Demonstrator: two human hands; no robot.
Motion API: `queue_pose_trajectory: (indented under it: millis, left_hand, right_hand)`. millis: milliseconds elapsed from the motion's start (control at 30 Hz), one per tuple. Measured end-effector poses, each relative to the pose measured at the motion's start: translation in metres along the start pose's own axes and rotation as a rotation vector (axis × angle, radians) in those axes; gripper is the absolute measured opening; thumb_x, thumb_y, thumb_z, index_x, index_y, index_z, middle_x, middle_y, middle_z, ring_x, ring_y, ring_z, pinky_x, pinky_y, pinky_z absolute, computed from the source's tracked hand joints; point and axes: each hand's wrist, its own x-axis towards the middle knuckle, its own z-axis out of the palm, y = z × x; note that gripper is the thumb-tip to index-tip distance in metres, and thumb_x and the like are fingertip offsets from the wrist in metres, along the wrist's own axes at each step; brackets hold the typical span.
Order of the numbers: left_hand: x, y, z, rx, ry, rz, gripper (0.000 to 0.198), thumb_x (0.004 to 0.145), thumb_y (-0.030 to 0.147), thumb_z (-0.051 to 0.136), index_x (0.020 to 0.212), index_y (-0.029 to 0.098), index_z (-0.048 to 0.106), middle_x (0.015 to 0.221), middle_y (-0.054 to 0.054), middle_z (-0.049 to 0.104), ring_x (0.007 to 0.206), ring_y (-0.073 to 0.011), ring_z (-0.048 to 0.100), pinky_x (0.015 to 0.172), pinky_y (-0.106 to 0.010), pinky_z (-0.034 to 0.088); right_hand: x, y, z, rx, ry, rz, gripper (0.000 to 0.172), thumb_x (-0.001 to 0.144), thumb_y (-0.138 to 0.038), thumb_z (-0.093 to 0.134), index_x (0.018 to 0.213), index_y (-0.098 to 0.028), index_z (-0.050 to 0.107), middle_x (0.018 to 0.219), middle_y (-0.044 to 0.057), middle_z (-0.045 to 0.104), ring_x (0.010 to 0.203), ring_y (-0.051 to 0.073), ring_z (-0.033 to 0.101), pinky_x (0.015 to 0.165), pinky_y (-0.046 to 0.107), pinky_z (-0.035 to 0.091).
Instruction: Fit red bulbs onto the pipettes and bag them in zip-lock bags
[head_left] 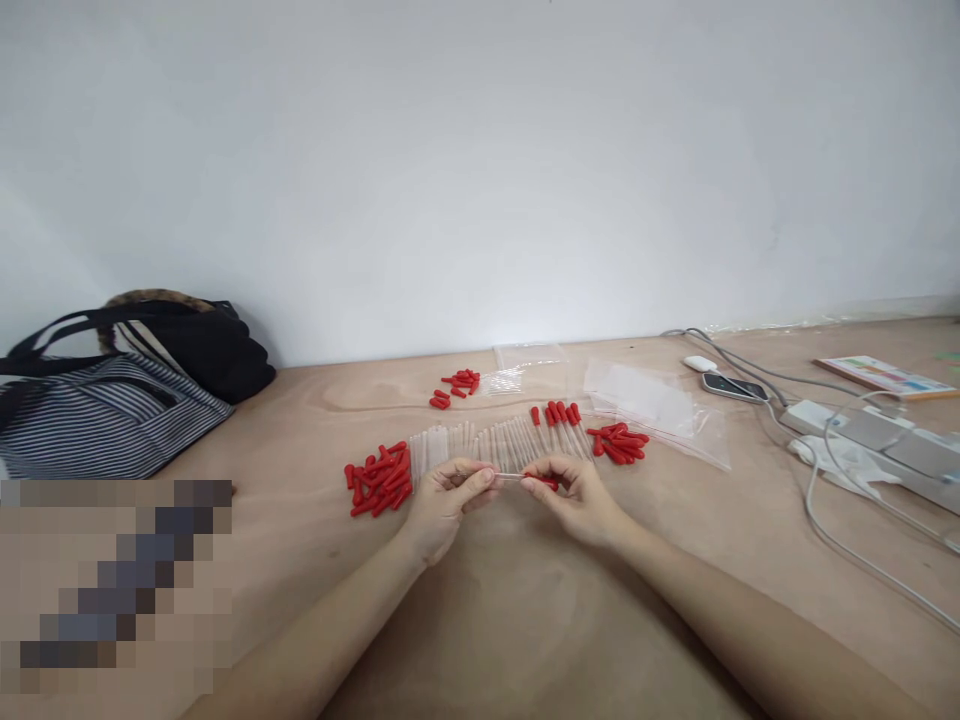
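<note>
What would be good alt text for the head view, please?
A left hand and right hand hold a thin clear tube between them, with a red cap in the right. Beyond, on a brown table, a row of similar tubes, a few red-capped, lies between two piles of red caps.
</note>
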Motion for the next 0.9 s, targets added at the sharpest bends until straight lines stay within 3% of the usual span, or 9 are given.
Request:
queue_pose_trajectory:
  millis: [100,233,333,467,667,767,900]
  left_hand:
    - [0.004,0.01,-0.009,0.401,-0.128,0.106,0.01,0.061,0.024,0.069,0.068,0.017,0.067,0.063,-0.002,0.066,0.058,-0.0138,0.061,0.056,-0.023,0.049]
    - [0.003,0.018,-0.014,1.083,-0.316,0.519,0.017,0.075,0.024,0.054,0.085,0.024,0.068,0.07,-0.002,0.066,0.063,-0.0158,0.058,0.059,-0.026,0.043]
    - [0.0,0.016,-0.012,1.322,-0.33,0.75,0.02,0.08,0.021,0.048,0.086,0.022,0.067,0.068,-0.003,0.064,0.062,-0.016,0.055,0.061,-0.028,0.04]
    - [-0.002,0.008,-0.009,1.332,-0.3,0.907,0.021,0.08,0.018,0.045,0.083,0.019,0.065,0.066,-0.003,0.062,0.058,-0.0141,0.052,0.065,-0.029,0.039]
    - [-0.006,-0.003,-0.009,1.32,-0.174,0.929,0.018,0.079,0.017,0.047,0.085,0.023,0.063,0.066,0.0,0.064,0.057,-0.012,0.055,0.083,-0.035,0.032]
    - [-0.007,-0.008,-0.009,1.297,-0.134,0.914,0.016,0.078,0.019,0.048,0.084,0.023,0.063,0.063,0.0,0.064,0.056,-0.0122,0.056,0.08,-0.034,0.033]
    - [-0.007,-0.005,-0.007,1.292,-0.183,0.847,0.015,0.079,0.021,0.048,0.082,0.022,0.063,0.067,0.0,0.065,0.058,-0.0128,0.057,0.07,-0.031,0.034]
  right_hand:
    - [0.002,-0.001,-0.011,-0.149,-0.062,-0.099,0.014,0.075,-0.028,0.053,0.071,-0.016,0.06,0.066,0.003,0.06,0.06,0.013,0.053,0.055,0.025,0.041]
    - [0.002,-0.002,-0.015,-0.259,-0.139,-0.198,0.012,0.077,-0.024,0.05,0.075,-0.017,0.06,0.069,0.004,0.06,0.063,0.013,0.054,0.058,0.024,0.042]
    - [0.0,-0.001,-0.013,-0.309,-0.189,-0.249,0.013,0.079,-0.023,0.049,0.079,-0.017,0.061,0.073,0.005,0.062,0.067,0.014,0.055,0.061,0.025,0.043]
    - [-0.001,-0.001,-0.01,-0.315,-0.207,-0.28,0.015,0.079,-0.022,0.048,0.08,-0.017,0.061,0.076,0.006,0.064,0.069,0.015,0.056,0.062,0.025,0.044]
    - [-0.001,0.0,-0.007,-0.278,-0.159,-0.295,0.014,0.079,-0.022,0.048,0.083,-0.017,0.061,0.076,0.007,0.064,0.067,0.015,0.056,0.06,0.025,0.045]
    - [-0.001,0.002,-0.004,-0.272,-0.146,-0.324,0.015,0.08,-0.024,0.048,0.082,-0.018,0.061,0.075,0.007,0.064,0.066,0.015,0.057,0.06,0.026,0.045]
    - [0.0,0.01,-0.007,-0.324,-0.132,-0.339,0.019,0.079,-0.029,0.05,0.091,-0.019,0.06,0.077,0.006,0.064,0.068,0.015,0.057,0.062,0.027,0.044]
